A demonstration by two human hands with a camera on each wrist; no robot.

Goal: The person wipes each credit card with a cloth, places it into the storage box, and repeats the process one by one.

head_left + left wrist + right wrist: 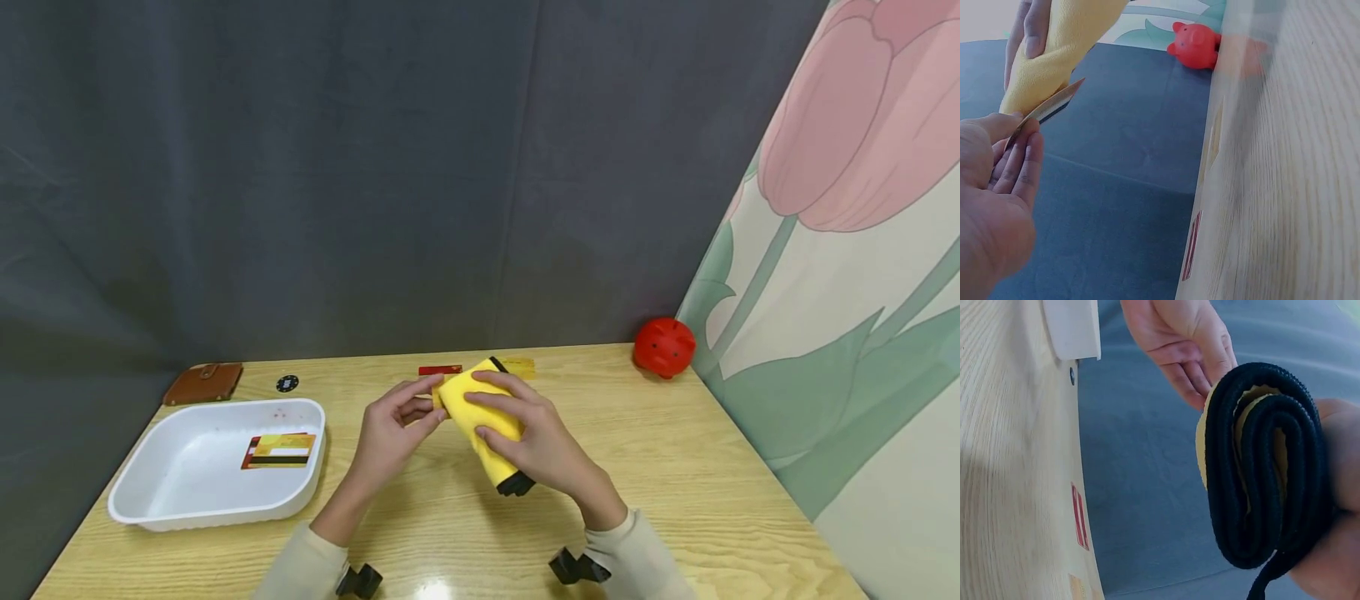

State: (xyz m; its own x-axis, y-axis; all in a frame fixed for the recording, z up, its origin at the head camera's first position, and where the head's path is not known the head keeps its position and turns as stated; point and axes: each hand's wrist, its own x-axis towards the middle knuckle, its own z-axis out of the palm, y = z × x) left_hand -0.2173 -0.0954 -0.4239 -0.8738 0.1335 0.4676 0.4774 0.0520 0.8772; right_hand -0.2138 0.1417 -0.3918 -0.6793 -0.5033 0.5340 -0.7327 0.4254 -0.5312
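My left hand (396, 425) pinches a gold bank card (1054, 106) between thumb and fingers, above the middle of the table. Against that card's face lies a folded yellow cloth (483, 417) with black edging. My right hand (536, 429) grips the cloth from its right side, fingers spread over the top. In the right wrist view the rolled layers of the cloth (1266, 469) show their black hem end-on. Most of the card is hidden by cloth and fingers in the head view.
At left stands a white tray (150, 500) with cards (283, 451) in it. Behind it lie a brown wallet (204, 383) and a black chip (287, 383). A red card (440, 370) and a gold card (519, 367) lie at the back edge. A red piggy bank (664, 347) sits back right.
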